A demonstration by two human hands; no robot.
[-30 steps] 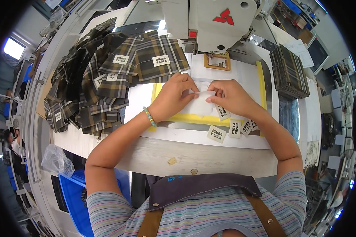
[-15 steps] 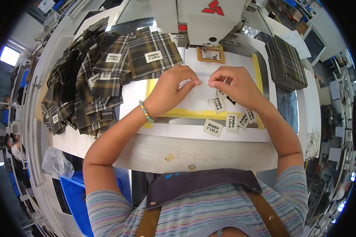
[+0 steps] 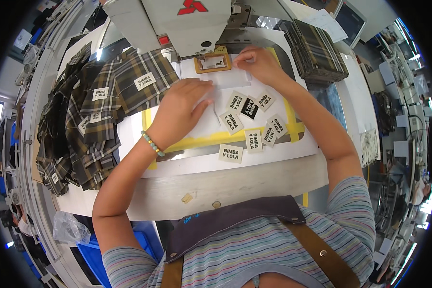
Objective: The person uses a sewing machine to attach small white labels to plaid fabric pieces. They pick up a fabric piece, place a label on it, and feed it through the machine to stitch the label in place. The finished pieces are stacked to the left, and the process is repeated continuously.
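Note:
My left hand (image 3: 183,108) rests over the white work surface with its fingers stretched and the thumb apart, holding nothing. A thin thread-like line (image 3: 216,113) lies by its thumb. Beside the tan clamp frame (image 3: 199,69) under the machine head, my right hand (image 3: 260,65) has its thumb and fingertips pinched together; anything between them is too small to make out. Several fabric labels lie loose between my forearms, among them a white one (image 3: 231,153) nearest me and a black one (image 3: 249,108) in the group.
A heap of plaid fabric pieces (image 3: 144,98) with sewn labels lies at the left. At the right stands a neat stack of folded plaid pieces (image 3: 319,53). The white machine head (image 3: 189,29) overhangs the back. Yellow tape (image 3: 197,140) borders the work surface; a blue bin (image 3: 93,259) sits lower left.
My hands have moved apart from their pinch near each other. The right one has gone to the clamp frame, uncovering more labels; the left has opened. The whole view has shifted.

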